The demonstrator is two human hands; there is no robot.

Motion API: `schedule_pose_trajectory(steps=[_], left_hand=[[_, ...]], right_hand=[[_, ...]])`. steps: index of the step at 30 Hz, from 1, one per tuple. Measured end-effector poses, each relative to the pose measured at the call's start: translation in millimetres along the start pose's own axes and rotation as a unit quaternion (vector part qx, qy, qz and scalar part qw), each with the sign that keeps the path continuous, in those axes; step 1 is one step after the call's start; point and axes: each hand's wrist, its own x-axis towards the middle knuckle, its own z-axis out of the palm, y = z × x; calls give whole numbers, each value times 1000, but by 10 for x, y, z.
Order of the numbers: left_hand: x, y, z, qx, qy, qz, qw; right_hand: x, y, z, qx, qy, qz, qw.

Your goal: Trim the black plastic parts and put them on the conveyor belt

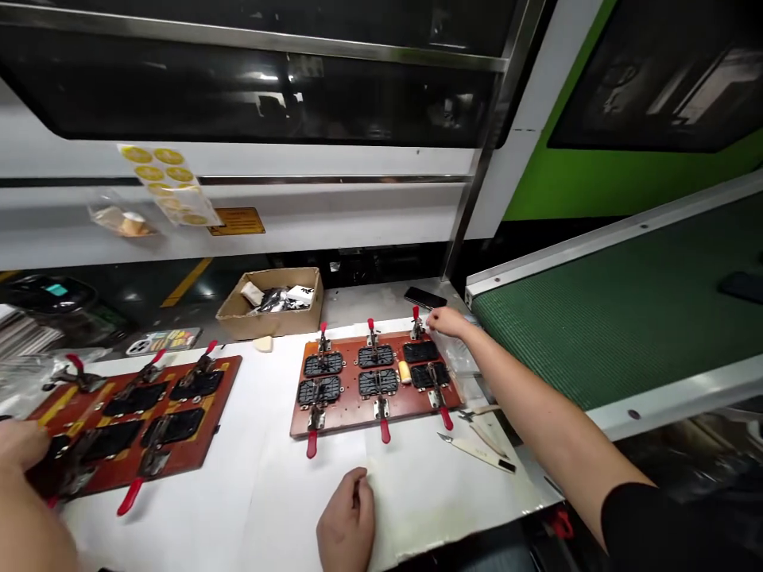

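A red-brown jig board (349,411) lies on the white table, holding several black moulded parts (325,365) under red-handled toggle clamps. My right hand (448,322) reaches across to the board's far right corner, its fingertips closed on the toggle clamp (416,319) there. My left hand (346,524) rests as a loose fist on the white sheet in front of the board and holds nothing. A small cream-coloured piece (404,371) sits between two parts on the board.
A second jig board (223,380) lies at the left, with another person's hand (17,445) on its near end. A cardboard box (271,322), a phone (424,298), a cutter (477,451) and a green conveyor belt (625,318) surround the work area.
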Motion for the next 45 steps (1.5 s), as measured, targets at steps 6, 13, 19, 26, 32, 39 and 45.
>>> schedule_pose_trajectory(steps=[6, 13, 19, 26, 32, 39, 45], left_hand=[[-15, 77, -45, -24, 13, -3, 1000], [-26, 198, -141, -125, -22, -3, 992], [-284, 774, -110, -402, -203, -6, 893], [-646, 905, -191, -435, -292, -111, 844], [-739, 982, -247, -421, -284, -118, 853], [-754, 926, -353, -474, -267, -135, 828], [-877, 899, -441, -603, -270, -109, 742]], right_hand=[[-494, -188, 71, -36, -79, -38, 996], [-1430, -498, 74, 132, -27, -107, 985], [-2730, -670, 1115, 326, -130, -142, 926], [-2722, 395, 740, 123, 15, -32, 992], [-2535, 820, 500, -28, 47, -17, 998], [-3021, 352, 363, -32, -27, -222, 974], [-3391, -300, 405, -19, -39, -402, 915]])
